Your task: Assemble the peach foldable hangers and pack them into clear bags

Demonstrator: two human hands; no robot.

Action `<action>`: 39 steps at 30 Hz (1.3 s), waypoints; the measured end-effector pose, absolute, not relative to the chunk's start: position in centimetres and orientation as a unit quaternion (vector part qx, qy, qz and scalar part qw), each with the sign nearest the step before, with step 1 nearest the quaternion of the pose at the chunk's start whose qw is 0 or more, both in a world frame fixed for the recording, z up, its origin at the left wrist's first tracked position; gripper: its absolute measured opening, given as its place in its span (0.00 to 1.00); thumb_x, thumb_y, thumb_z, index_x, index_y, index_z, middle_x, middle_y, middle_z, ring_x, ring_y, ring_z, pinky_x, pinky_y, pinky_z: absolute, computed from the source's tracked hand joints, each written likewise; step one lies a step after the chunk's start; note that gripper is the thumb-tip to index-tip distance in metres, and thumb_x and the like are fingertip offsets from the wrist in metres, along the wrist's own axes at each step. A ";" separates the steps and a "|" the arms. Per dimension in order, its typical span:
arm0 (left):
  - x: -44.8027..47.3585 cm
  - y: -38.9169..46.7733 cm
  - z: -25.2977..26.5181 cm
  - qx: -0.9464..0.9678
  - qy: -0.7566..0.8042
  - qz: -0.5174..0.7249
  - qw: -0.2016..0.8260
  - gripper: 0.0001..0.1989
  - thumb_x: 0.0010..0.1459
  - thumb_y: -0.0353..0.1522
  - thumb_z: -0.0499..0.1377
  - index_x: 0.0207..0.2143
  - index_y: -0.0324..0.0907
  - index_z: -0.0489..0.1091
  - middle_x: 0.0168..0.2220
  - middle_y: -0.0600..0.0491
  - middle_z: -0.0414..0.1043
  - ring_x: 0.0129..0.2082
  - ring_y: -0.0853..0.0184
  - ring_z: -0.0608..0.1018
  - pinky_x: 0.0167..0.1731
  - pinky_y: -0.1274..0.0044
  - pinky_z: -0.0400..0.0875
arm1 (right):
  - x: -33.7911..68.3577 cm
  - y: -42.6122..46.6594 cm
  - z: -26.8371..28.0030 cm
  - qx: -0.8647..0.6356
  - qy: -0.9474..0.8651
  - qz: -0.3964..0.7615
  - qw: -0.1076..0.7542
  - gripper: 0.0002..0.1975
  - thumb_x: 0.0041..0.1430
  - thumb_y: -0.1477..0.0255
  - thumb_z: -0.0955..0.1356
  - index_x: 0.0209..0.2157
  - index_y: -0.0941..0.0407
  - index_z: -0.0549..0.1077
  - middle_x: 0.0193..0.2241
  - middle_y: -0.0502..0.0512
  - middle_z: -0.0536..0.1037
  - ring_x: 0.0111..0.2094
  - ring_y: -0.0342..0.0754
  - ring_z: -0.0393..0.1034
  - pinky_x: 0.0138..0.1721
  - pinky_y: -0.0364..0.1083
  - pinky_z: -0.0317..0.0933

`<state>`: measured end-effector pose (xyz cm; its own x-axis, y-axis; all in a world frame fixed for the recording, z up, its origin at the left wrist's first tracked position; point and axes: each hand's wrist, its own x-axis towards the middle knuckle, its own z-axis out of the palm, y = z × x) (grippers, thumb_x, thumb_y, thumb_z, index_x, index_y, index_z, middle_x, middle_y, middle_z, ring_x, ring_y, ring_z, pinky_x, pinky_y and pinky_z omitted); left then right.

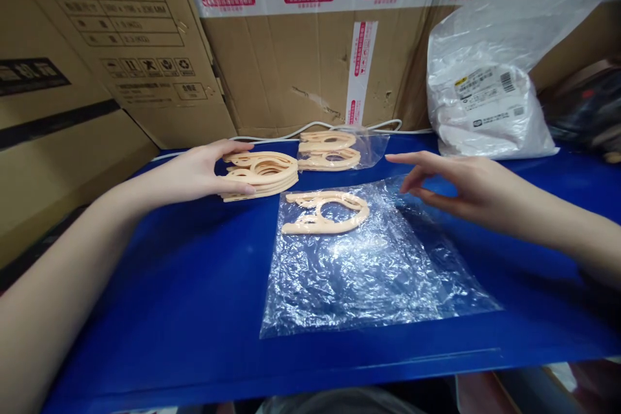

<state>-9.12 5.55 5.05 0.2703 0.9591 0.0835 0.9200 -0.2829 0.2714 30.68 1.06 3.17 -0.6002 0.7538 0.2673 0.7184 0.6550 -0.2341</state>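
Observation:
My left hand (206, 171) grips a stack of beige plastic folding hangers (272, 174) by its left end, thumb at the near side and fingers at the far side. One similar hanger (347, 223) lies at the top of a clear plastic bag (349, 278) spread flat on the blue table; whether it is inside or on top I cannot tell. My right hand (451, 181) hovers at the bag's upper right, index finger stretched out, holding nothing. Behind, more beige hangers (334, 158) lie in another clear bag (373, 145).
Cardboard boxes (286, 58) wall off the back and left. A white cable (272, 140) runs along the table's rear. At the back right stands a full white plastic bag (495, 110) with a label, dark items beside it. The blue table's (204, 330) front edge is close to me.

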 end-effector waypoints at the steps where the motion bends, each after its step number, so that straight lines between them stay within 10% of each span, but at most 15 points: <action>1: -8.8 5.4 5.1 0.797 0.585 0.132 0.076 0.47 0.44 0.57 0.64 0.63 0.47 0.60 0.61 0.48 0.65 0.59 0.48 0.68 0.60 0.62 0.63 | 30.5 0.9 3.3 -0.411 -0.891 0.035 0.187 0.26 0.64 0.66 0.62 0.63 0.47 0.59 0.39 0.54 0.79 0.38 0.57 0.74 0.39 0.55 0.66; 11: -0.6 -0.7 4.0 0.902 0.348 0.254 0.018 0.40 0.53 0.50 0.63 0.64 0.49 0.54 0.60 0.49 0.64 0.58 0.54 0.68 0.57 0.63 0.64 | 27.4 -2.7 3.7 -0.326 -0.913 -0.002 0.248 0.38 0.57 0.53 0.70 0.64 0.52 0.57 0.60 0.60 0.66 0.57 0.60 0.63 0.54 0.56 0.63; 20: 0.8 -2.5 3.6 0.919 0.316 0.229 0.059 0.45 0.56 0.51 0.62 0.67 0.54 0.42 0.66 0.50 0.56 0.63 0.53 0.62 0.62 0.62 0.59 | 27.1 -3.7 4.6 -0.341 -0.917 0.038 0.204 0.37 0.59 0.57 0.68 0.66 0.43 0.52 0.54 0.57 0.72 0.50 0.61 0.69 0.47 0.58 0.67; 26: -1.8 -0.3 4.5 0.921 0.339 0.152 0.114 0.13 0.66 0.38 0.53 0.51 0.50 0.69 0.53 0.54 0.71 0.54 0.60 0.72 0.54 0.68 0.68 | 33.1 -1.7 7.3 -0.489 -0.846 0.094 0.191 0.38 0.55 0.55 0.70 0.64 0.42 0.53 0.57 0.55 0.69 0.57 0.62 0.65 0.49 0.52 0.68; 39: -2.8 1.0 3.3 0.919 0.360 0.078 0.142 0.18 0.65 0.44 0.54 0.55 0.53 0.70 0.58 0.56 0.70 0.61 0.58 0.67 0.57 0.67 0.65 | 34.8 -1.9 5.2 -0.433 -0.872 0.222 0.049 0.35 0.55 0.59 0.70 0.63 0.37 0.59 0.57 0.58 0.70 0.44 0.59 0.76 0.35 0.48 0.76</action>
<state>-2.81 0.97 3.34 0.7282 0.6841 0.0417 0.6398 -0.7003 0.3165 34.76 -1.86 5.19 -0.6211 0.7764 -0.1069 0.7330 0.5272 -0.4298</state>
